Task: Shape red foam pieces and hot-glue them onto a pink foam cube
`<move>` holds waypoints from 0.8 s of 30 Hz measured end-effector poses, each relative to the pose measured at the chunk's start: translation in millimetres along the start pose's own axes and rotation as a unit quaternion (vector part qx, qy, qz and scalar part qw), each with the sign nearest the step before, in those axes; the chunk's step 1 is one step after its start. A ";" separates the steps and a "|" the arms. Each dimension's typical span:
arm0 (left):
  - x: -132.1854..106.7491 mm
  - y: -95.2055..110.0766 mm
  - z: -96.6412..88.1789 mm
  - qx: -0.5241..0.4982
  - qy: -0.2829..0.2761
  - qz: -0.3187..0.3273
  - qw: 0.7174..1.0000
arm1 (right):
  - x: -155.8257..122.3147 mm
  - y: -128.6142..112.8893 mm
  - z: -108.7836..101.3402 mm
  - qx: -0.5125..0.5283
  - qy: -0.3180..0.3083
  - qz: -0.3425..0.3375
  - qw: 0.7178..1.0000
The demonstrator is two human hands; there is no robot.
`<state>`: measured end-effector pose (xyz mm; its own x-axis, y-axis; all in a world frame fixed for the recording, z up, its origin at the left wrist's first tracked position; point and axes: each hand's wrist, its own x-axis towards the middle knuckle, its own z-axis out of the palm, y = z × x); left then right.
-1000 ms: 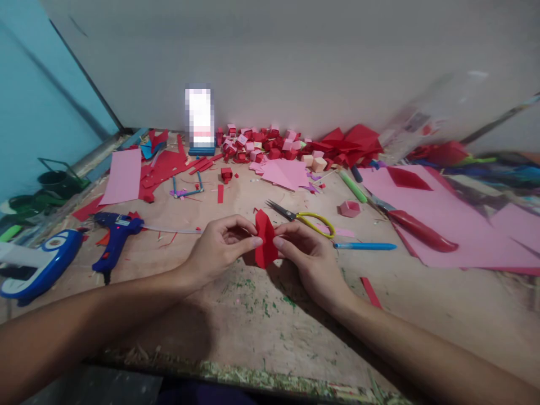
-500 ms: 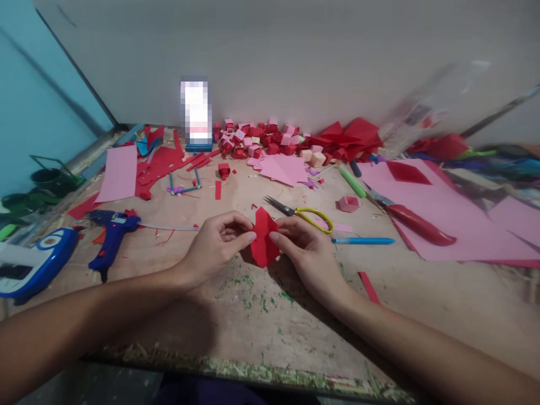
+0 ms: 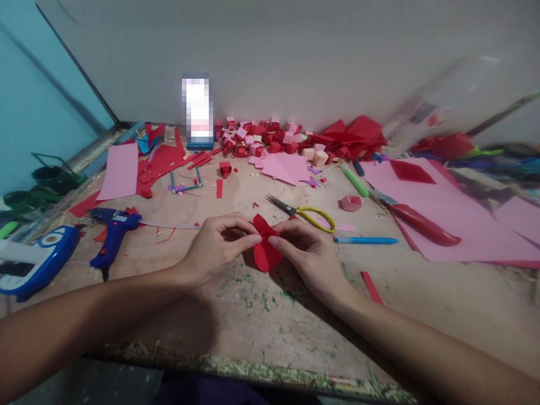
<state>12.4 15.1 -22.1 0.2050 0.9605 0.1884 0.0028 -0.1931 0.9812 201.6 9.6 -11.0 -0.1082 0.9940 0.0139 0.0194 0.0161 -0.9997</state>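
Observation:
A small piece of red paper (image 3: 266,256) is pinched from both sides above the middle of the table. My left hand (image 3: 219,242) is closed on its left edge between thumb and fingers. From the right, my right hand (image 3: 306,250) grips the opposite edge the same way. The paper bends inward at the middle, and its upper and lower lobes spread out. Just behind my right hand lie scissors (image 3: 315,216) with yellow handles. A blue pen (image 3: 367,241) rests to the right of that hand.
A blue glue gun (image 3: 113,236) and a blue-and-white tape dispenser (image 3: 50,259) lie at left. Small folded paper boxes (image 3: 274,138) are heaped along the back, near a lit phone (image 3: 197,107). Large pink sheets (image 3: 468,225), with a red-handled tool (image 3: 426,224) on them, cover the right side.
The fingertips have come closer together, and the red paper has gone from fairly flat to pinched in at its middle. The view has shifted slightly.

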 end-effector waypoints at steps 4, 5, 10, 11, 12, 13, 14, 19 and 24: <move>-0.6 -1.9 0.3 -0.022 0.022 -0.028 0.999 | -1.4 2.8 -0.5 -0.027 -0.039 -0.012 0.999; -0.6 -2.5 0.3 -0.031 0.024 -0.030 0.999 | -1.3 3.4 -0.4 -0.030 -0.043 -0.015 0.999; 0.1 -4.9 1.5 -0.069 -0.001 -0.036 0.997 | -0.2 1.0 0.5 -0.033 -0.047 -0.031 0.998; 0.3 -5.0 1.8 -0.070 -0.005 -0.041 0.997 | -0.2 0.0 0.7 -0.039 -0.053 -0.031 0.997; 0.4 -4.9 2.0 -0.069 -0.008 -0.046 0.996 | -0.3 -0.9 0.8 -0.045 -0.056 -0.030 0.997; 0.5 -4.6 2.0 -0.068 -0.013 -0.050 0.996 | -0.5 -1.6 0.8 -0.050 -0.058 -0.029 0.997; 0.6 -3.9 1.9 -0.065 -0.017 -0.051 0.996 | -0.7 -2.0 0.7 -0.053 -0.056 -0.026 0.997; 0.9 1.2 -0.8 -0.040 -0.037 -0.036 0.998 | -1.6 -2.9 0.5 -0.065 -0.027 -0.018 0.997; 2.3 1.3 -1.6 -0.025 -0.049 -0.045 0.997 | -2.4 -4.0 0.0 -0.058 -0.014 -0.012 0.998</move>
<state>11.3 17.4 -20.4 0.2999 0.9490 0.0969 -0.0224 -0.0945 0.9953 201.8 7.2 -7.1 -0.1374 0.9899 0.0359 0.1313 0.0542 -0.9899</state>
